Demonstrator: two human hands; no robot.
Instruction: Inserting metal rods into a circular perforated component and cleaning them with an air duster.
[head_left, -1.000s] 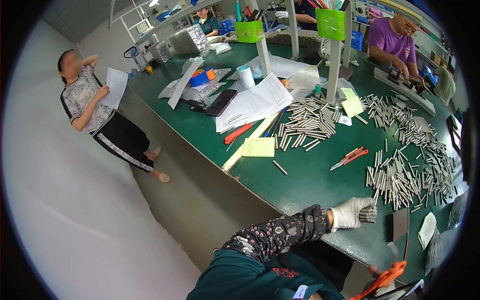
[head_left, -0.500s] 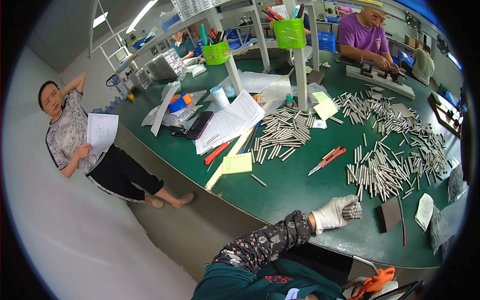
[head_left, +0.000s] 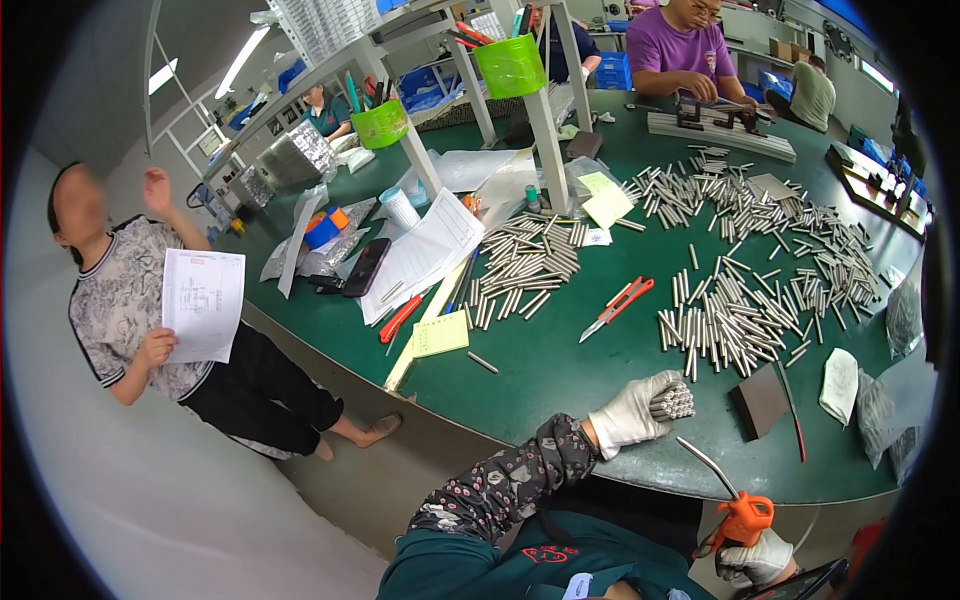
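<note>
In a white glove, my left hand (head_left: 632,414) is closed around a bundle of short metal rods (head_left: 672,403), their ends facing right, above the near edge of the green table (head_left: 560,365). My right hand (head_left: 762,558), also gloved, grips an orange air blow gun (head_left: 746,518) by its body, off the table's near edge. Its bent metal nozzle points up and left, toward the rods but apart from them. A loose heap of similar rods (head_left: 735,325) lies beyond my left hand. Beside it sits a dark brown block (head_left: 758,402).
An orange-handled cutter (head_left: 618,308) lies mid-table, with another rod pile (head_left: 525,262) to its left. A white cloth (head_left: 838,385) and plastic bags are at the right. Papers and a phone (head_left: 367,268) lie left. A person (head_left: 140,300) stands left holding a sheet; a co-worker (head_left: 685,50) sits across.
My right hand has lifted the blow gun, bringing its nozzle up over the table edge. In the picture, the table and my left hand sit further left. The standing person's raised hand has left their head.
</note>
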